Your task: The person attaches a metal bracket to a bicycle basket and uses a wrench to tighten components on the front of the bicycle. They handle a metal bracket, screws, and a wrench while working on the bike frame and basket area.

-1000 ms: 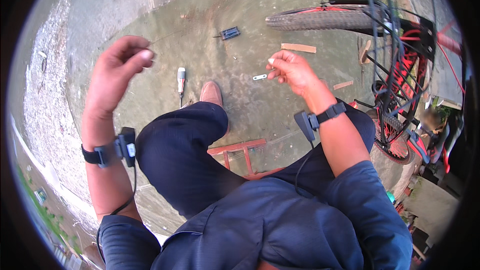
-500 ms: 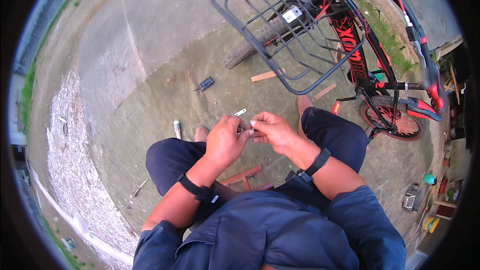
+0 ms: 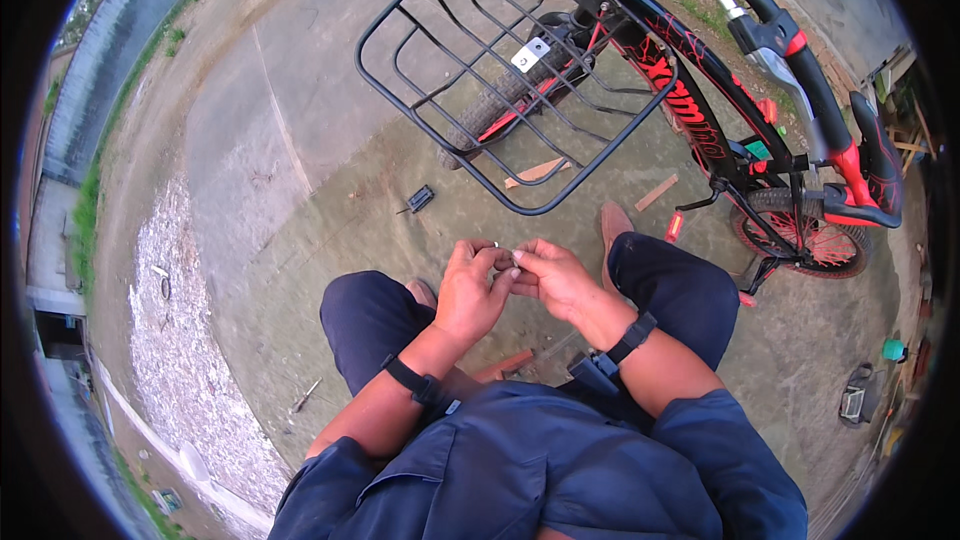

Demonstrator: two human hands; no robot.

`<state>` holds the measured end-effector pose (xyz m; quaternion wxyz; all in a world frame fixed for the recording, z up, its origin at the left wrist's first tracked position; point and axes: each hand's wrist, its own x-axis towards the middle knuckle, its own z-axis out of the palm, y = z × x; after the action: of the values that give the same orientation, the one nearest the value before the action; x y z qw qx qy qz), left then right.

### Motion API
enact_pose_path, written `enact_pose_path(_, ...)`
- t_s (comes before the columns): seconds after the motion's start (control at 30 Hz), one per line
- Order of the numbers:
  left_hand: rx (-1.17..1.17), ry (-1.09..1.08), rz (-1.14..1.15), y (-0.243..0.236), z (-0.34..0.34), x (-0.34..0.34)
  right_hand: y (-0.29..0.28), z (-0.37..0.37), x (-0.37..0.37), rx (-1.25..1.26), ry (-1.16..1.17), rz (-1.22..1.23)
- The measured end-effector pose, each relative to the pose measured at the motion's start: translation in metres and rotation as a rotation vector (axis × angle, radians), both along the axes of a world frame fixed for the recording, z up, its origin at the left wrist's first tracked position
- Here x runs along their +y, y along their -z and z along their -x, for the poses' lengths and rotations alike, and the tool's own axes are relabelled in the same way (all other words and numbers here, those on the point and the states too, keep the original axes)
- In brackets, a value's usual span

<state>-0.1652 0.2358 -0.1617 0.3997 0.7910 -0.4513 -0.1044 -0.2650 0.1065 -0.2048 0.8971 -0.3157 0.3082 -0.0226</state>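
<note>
My left hand and my right hand meet in front of me, above the ground between my knees. The fingers of both are pinched together at one spot. Whatever they hold there is too small and too covered by the fingertips to name. Just beyond them a black bicycle with red trim stands to the right, its black wire basket reaching over the ground ahead of my hands. On the ground past my left hand lies a black pedal.
Two strips of wood lie under and beside the basket. A detached pedal with a red reflector hangs on the bicycle's crank side. A screwdriver-like tool lies at my left. Reddish wood is between my legs.
My view has shifted, so the bicycle and basket appear further left and larger. Both hands stay pinched together, with only slight finger movement.
</note>
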Motion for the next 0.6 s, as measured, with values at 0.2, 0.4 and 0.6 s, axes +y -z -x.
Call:
enact_pose_path(0.2,0.049,0.004,-0.087,-0.012,0.002,-0.006,-0.004,0.001,0.003,-0.055,0.016,-0.074)
enact_pose_path(0.4,0.101,-0.063,-0.143,-0.023,0.002,-0.003,-0.011,-0.004,0.006,-0.108,-0.029,-0.114)
enact_pose_path(0.6,0.292,-0.128,-0.133,-0.023,-0.003,0.004,-0.015,-0.006,0.009,-0.150,-0.067,-0.145)
